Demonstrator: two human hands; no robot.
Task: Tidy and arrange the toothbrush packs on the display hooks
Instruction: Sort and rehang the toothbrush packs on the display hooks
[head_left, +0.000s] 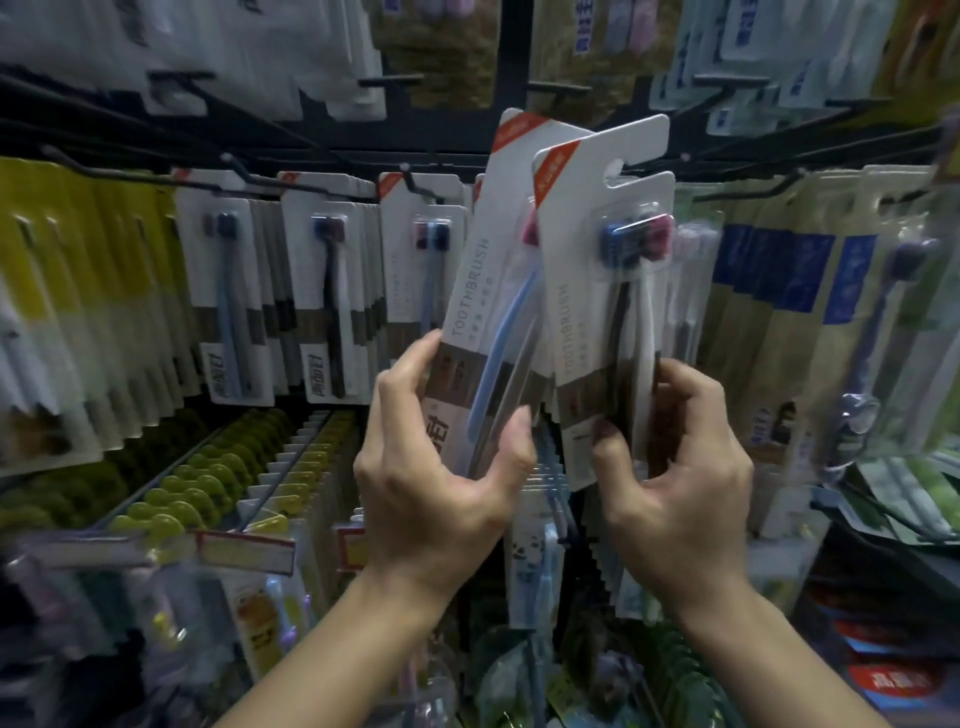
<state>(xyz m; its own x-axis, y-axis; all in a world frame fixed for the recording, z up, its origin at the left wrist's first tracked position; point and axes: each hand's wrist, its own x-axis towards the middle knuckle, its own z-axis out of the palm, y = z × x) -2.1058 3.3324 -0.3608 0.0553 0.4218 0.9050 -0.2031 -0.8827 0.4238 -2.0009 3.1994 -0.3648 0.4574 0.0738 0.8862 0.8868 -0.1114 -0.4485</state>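
Hands hold two toothbrush packs up in front of the display rack. The left hand (436, 467) grips the lower end of one white pack (483, 280), thumb on its front and fingers curled round its left edge; this pack tilts to the right, with a blue-handled brush inside. The right hand (675, 467) pinches the bottom of a second pack (602, 270), thumb on the front and fingers behind; its card overlaps the first pack's right edge, and its hang slot is off any hook. Behind them, rows of matching packs (327, 291) hang on black hooks (415, 182) across the rack's middle. Yellow packs (62, 291) fill its left edge and blue-labelled packs (779, 280) its right.
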